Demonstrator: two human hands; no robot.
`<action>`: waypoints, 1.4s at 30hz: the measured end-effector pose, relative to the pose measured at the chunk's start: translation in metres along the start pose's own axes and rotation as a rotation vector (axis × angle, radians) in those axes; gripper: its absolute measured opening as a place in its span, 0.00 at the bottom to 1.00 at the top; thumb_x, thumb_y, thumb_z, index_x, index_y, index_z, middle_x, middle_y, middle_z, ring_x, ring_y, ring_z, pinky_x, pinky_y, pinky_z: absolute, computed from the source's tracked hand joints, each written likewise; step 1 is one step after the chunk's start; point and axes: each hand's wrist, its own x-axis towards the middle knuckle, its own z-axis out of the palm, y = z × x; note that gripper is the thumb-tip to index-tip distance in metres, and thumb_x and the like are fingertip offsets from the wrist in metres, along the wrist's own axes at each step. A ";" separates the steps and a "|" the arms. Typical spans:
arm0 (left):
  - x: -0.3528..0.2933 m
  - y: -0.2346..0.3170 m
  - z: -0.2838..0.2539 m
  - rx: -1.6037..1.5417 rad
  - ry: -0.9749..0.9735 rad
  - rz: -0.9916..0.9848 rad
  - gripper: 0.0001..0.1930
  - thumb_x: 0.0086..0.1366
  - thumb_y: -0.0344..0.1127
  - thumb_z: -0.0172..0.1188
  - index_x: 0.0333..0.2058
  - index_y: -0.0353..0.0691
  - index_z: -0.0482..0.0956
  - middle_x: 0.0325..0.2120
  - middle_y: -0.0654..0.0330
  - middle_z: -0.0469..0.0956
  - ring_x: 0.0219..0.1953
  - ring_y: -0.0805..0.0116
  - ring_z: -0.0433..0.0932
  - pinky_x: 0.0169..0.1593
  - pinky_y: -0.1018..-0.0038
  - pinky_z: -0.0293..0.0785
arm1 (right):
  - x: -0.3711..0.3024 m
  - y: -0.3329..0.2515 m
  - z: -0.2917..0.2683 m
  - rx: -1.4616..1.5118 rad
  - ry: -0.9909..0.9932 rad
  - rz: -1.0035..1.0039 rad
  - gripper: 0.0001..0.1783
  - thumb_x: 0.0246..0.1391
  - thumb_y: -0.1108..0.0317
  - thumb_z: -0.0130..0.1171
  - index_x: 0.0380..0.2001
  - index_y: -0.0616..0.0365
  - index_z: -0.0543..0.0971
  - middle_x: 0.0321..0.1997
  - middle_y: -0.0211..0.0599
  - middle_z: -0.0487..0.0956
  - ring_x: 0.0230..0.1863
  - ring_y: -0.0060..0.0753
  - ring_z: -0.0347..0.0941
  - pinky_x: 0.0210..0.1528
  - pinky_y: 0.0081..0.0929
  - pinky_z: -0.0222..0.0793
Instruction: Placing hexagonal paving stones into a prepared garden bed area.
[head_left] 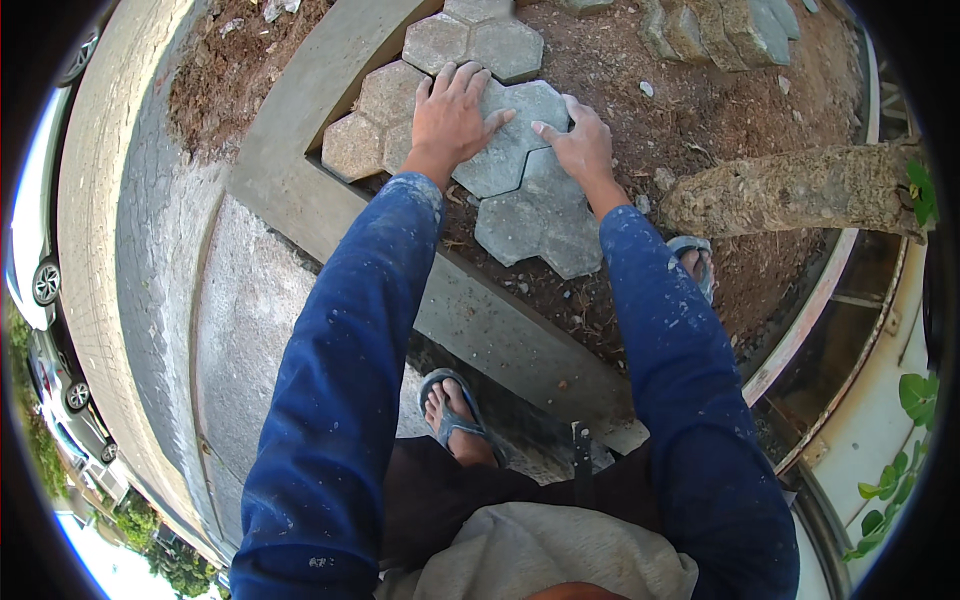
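A grey concrete paving block [495,165], shaped like joined hexagons, lies between my two hands. My left hand [452,115] rests palm down on its left side, fingers spread toward the joint with neighbouring blocks and thumb on its face. At its right edge is my right hand [582,150], thumb touching the top and fingers apart along the side. A browner block [352,145] sits on the left in the corner of the curb. Beyond my left fingers lies another block [507,48]. Nearest me is a further grey block [510,228], closely fitted against the middle one.
A concrete curb [345,215] borders the brown soil [700,110]. Several stacked blocks [715,35] stand at the far right. A tree trunk [790,190] rises right of my right forearm. My sandalled feet straddle the curb. Parked cars [45,250] line the far left.
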 end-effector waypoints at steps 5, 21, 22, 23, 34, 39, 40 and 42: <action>0.005 -0.004 -0.010 0.041 -0.041 0.044 0.39 0.64 0.69 0.52 0.62 0.44 0.70 0.62 0.60 0.68 0.65 0.58 0.64 0.68 0.56 0.55 | -0.001 0.005 -0.001 0.036 -0.021 0.010 0.39 0.46 0.50 0.72 0.57 0.64 0.73 0.54 0.55 0.77 0.56 0.57 0.73 0.57 0.45 0.69; -0.019 -0.067 -0.019 0.091 -0.143 -0.376 0.57 0.50 0.77 0.62 0.68 0.41 0.58 0.66 0.36 0.56 0.67 0.38 0.58 0.67 0.49 0.58 | 0.017 0.015 0.004 0.281 -0.051 -0.009 0.34 0.49 0.52 0.70 0.57 0.56 0.76 0.55 0.52 0.79 0.57 0.54 0.75 0.60 0.43 0.69; -0.017 -0.065 -0.021 0.073 -0.138 -0.382 0.58 0.48 0.77 0.63 0.68 0.41 0.57 0.66 0.36 0.56 0.67 0.38 0.58 0.67 0.49 0.58 | 0.018 0.018 0.002 0.268 -0.079 0.018 0.34 0.49 0.53 0.70 0.58 0.56 0.76 0.55 0.51 0.79 0.56 0.53 0.75 0.59 0.43 0.69; -0.018 -0.063 -0.022 0.071 -0.139 -0.381 0.58 0.48 0.77 0.63 0.68 0.41 0.57 0.66 0.36 0.56 0.67 0.38 0.58 0.67 0.49 0.58 | 0.018 0.019 0.002 0.266 -0.079 0.019 0.34 0.49 0.53 0.70 0.58 0.56 0.76 0.55 0.51 0.79 0.56 0.53 0.75 0.59 0.43 0.69; -0.024 -0.063 -0.042 0.006 -0.262 -0.443 0.59 0.48 0.75 0.65 0.70 0.45 0.56 0.67 0.40 0.54 0.67 0.39 0.58 0.67 0.51 0.58 | 0.017 0.016 -0.001 0.257 -0.155 0.016 0.35 0.51 0.55 0.68 0.61 0.59 0.72 0.59 0.52 0.77 0.60 0.53 0.72 0.62 0.42 0.67; -0.049 -0.069 -0.049 0.143 -0.188 -0.266 0.52 0.56 0.71 0.60 0.69 0.41 0.57 0.66 0.43 0.59 0.69 0.48 0.58 0.69 0.54 0.54 | 0.005 0.014 0.004 0.192 -0.029 -0.092 0.37 0.56 0.51 0.63 0.62 0.64 0.69 0.62 0.56 0.73 0.63 0.56 0.69 0.64 0.43 0.64; -0.056 -0.071 -0.058 0.139 -0.185 -0.264 0.52 0.56 0.71 0.60 0.69 0.41 0.57 0.66 0.43 0.59 0.69 0.48 0.58 0.69 0.54 0.54 | -0.003 0.015 0.000 0.256 0.003 -0.075 0.38 0.57 0.49 0.62 0.62 0.65 0.68 0.62 0.57 0.73 0.64 0.56 0.68 0.65 0.44 0.63; -0.073 -0.076 -0.073 0.074 -0.094 -0.246 0.49 0.58 0.69 0.59 0.67 0.37 0.60 0.64 0.41 0.62 0.67 0.44 0.60 0.68 0.54 0.57 | -0.018 0.026 -0.005 0.209 0.055 0.025 0.37 0.58 0.48 0.61 0.62 0.64 0.69 0.61 0.57 0.73 0.63 0.56 0.68 0.64 0.45 0.63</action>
